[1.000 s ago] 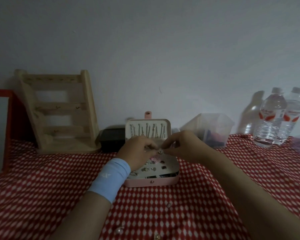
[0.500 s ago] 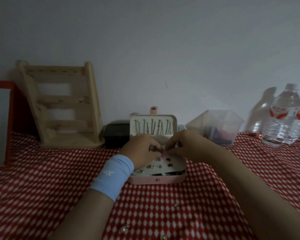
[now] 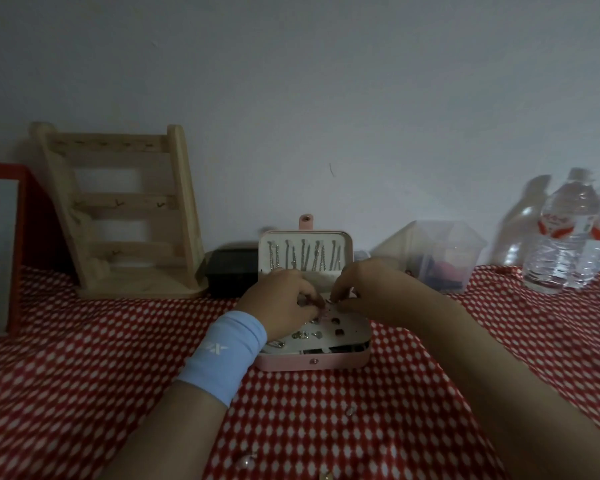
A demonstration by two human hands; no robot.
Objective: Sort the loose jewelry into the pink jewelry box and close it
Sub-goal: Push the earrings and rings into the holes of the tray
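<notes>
**Item: pink jewelry box** (image 3: 312,362). Small, rounded corners, a snap stud on the front wall. It sits mid-table on the red-and-white tablecloth (image 3: 84,375), near the wall. The lid (image 3: 347,242) stands upright and open, with a pink tab at its top edge.

**Contents.**
- Lid lining: a row of silver chains (image 3: 303,259) hanging side by side.
- Base: a pale tray (image 3: 355,329) studded with small earrings and dark stones.

**Hands.** The left hand (image 3: 278,303), with a light blue wristband (image 3: 222,355), and the right hand (image 3: 364,289) meet over the tray's far edge. Fingers and thumbs of both are curled and pinch a small piece (image 3: 324,308) (pinkish, too blurred to identify). They hide the lower part of the lid.

**Loose jewelry.** 3 small pieces lie on the cloth in front of the box: 1 close by (image 3: 350,410) and 2 at the bottom edge (image 3: 246,460) (image 3: 326,475).

**Surroundings.**
- A black box (image 3: 232,271) just left of the lid.
- A wooden stand (image 3: 125,216) further left.
- A red frame (image 3: 0,247) at the left edge.
- A clear plastic container (image 3: 444,254) on the right, holding dark and pink items.
- 2 water bottles (image 3: 561,237) beyond the container.
</notes>
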